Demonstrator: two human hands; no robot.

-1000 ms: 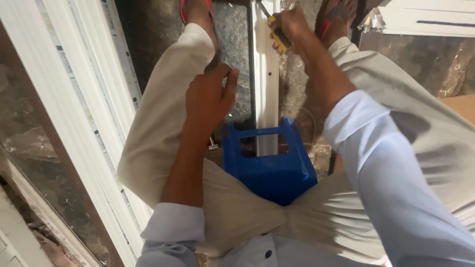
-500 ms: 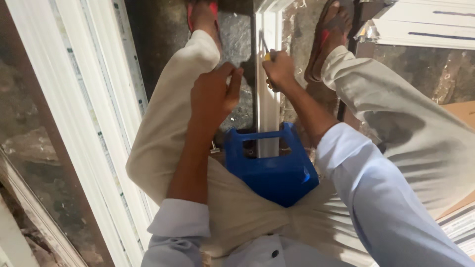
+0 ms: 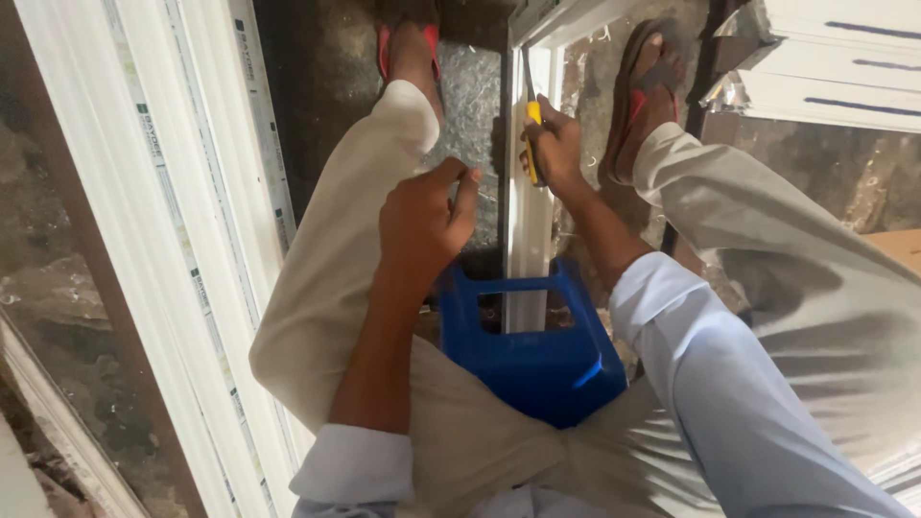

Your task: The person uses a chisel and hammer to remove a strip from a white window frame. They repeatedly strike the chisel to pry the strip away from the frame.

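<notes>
Right hand (image 3: 554, 144) grips yellow-handled metal tool (image 3: 531, 120) against long white plastic profile strip (image 3: 528, 240); left hand (image 3: 422, 216), loosely curled and empty, hovers beside strip above blue plastic stool (image 3: 532, 360).

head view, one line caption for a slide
Seated on a blue stool, right hand holds a yellow-handled tool against a white frame profile; left hand hovers beside it.
</notes>
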